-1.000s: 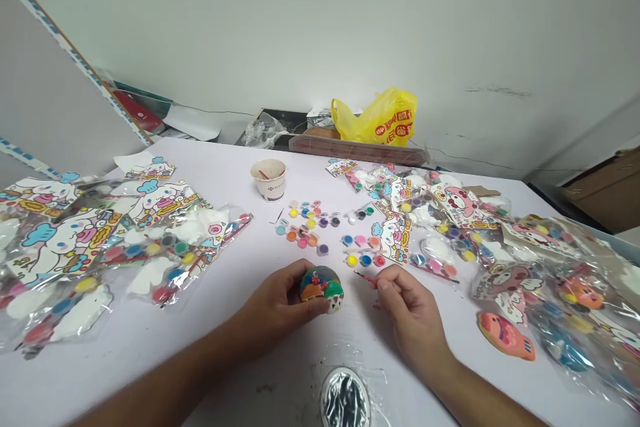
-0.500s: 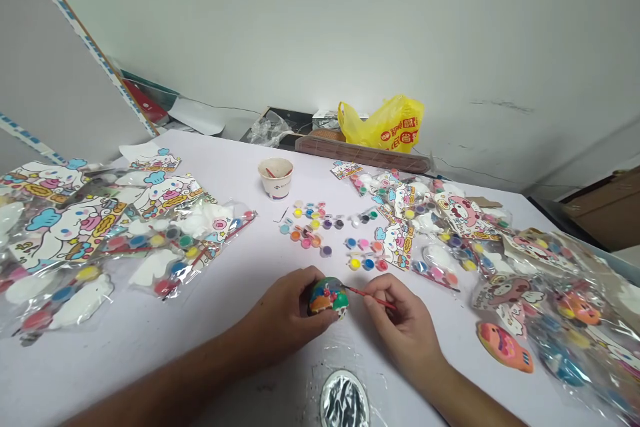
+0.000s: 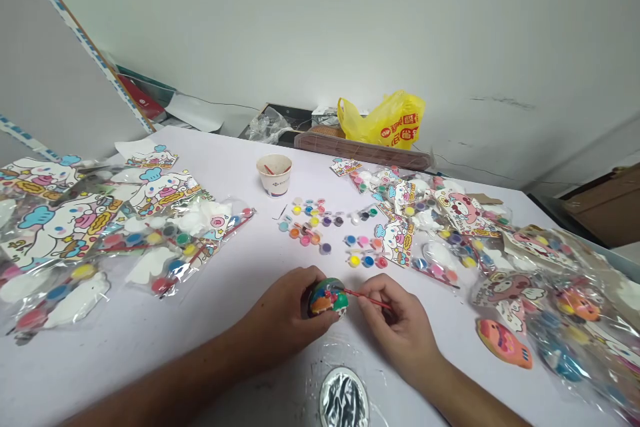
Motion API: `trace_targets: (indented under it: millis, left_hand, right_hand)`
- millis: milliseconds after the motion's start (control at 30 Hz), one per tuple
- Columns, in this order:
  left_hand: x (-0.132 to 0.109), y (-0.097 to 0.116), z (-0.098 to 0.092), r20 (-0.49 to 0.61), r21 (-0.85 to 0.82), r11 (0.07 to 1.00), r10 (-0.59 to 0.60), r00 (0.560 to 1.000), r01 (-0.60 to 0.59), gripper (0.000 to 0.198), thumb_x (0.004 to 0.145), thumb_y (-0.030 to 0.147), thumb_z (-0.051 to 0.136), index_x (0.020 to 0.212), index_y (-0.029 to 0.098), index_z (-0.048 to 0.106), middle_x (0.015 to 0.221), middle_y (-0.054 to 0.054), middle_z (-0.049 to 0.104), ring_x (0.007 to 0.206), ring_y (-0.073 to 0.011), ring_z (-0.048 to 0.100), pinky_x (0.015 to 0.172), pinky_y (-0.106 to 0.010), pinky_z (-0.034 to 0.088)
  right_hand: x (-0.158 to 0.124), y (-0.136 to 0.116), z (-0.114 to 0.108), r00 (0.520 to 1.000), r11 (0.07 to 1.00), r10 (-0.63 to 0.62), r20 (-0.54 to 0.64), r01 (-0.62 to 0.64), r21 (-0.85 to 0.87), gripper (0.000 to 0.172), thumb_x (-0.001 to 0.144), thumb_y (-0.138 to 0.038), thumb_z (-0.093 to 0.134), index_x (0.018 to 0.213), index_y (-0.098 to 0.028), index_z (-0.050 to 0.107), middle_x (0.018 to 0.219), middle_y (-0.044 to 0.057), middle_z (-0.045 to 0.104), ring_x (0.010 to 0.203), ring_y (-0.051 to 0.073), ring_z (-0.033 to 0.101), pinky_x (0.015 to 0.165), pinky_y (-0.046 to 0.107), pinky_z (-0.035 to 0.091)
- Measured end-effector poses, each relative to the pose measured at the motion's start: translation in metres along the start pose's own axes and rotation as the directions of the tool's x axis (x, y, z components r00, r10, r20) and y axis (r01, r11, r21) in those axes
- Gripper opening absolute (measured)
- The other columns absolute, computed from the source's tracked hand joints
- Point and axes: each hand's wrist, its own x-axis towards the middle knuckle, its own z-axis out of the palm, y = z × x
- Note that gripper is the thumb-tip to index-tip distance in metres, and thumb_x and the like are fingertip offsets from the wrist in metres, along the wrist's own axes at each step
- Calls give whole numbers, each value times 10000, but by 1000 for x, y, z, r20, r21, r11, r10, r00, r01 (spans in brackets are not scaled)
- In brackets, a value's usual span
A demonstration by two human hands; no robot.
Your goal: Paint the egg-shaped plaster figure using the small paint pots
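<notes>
My left hand (image 3: 295,310) is closed round a small painted figurine (image 3: 329,300) with green, blue, orange and red patches. Part of the figurine is hidden by my fingers. Between the fingertips of my right hand (image 3: 395,317) is a thin red paintbrush (image 3: 370,299), its dark tip at the figurine's upper right side. Beyond my hands lie strips of small paint pots (image 3: 369,261) in several colours. A paper cup (image 3: 275,175) with a red stick in it stands farther back.
Clear packets (image 3: 170,240) with white figures and paints cover the left side, and more packets (image 3: 450,213) the right. A painted orange fish figure (image 3: 504,343) lies at right. An oval foil piece (image 3: 344,400) is nearest me. A yellow bag (image 3: 383,121) stands behind the table.
The brush tip has moved slightly left onto the figurine, and my right hand has shifted a little left with it. My left hand keeps its hold.
</notes>
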Motion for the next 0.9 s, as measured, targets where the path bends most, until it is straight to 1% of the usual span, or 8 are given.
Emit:
trace_targets:
  millis: [267,500,733,900]
  left_hand:
    - [1,-1,0,3,15,1000,4,1000,-4,172,808,336,624,791,203,517,758,20,539,714,-174,498,611,-262,359]
    - [0,0,0,1,19,1000,3,1000,-3,178,804,350,627,804,201,529,771,12,544,727,-185,498,622,-269,369]
    - [1,0,-1,17,22,1000,1,1000,-2,165,812,334,618,797,207,514,763,18,539,725,-181,493,615,-264,366]
    - [1,1,-1,10,32,999,6,1000,-7,176,806,337,613,781,206,499,760,12,530,724,-182,488,615,-264,369]
  right_hand:
    - [1,-1,1,1000,1000,18,14,-18,-5,242,962,-398,527,821,-205,563,548,-83,303,507,119,272,499,262,239]
    - [1,-1,0,999,1000,31,20,-31,-4,230,950,-378,544,812,-197,577,544,-83,314,504,116,282,493,253,243]
    - [0,-4,2,998,999,44,-35,-43,19,264,935,-418,551,786,-204,586,536,-81,299,502,120,261,492,260,230]
    - [1,-2,0,999,999,33,10,-33,11,262,943,-414,553,795,-201,592,533,-78,325,495,119,281,480,251,250]
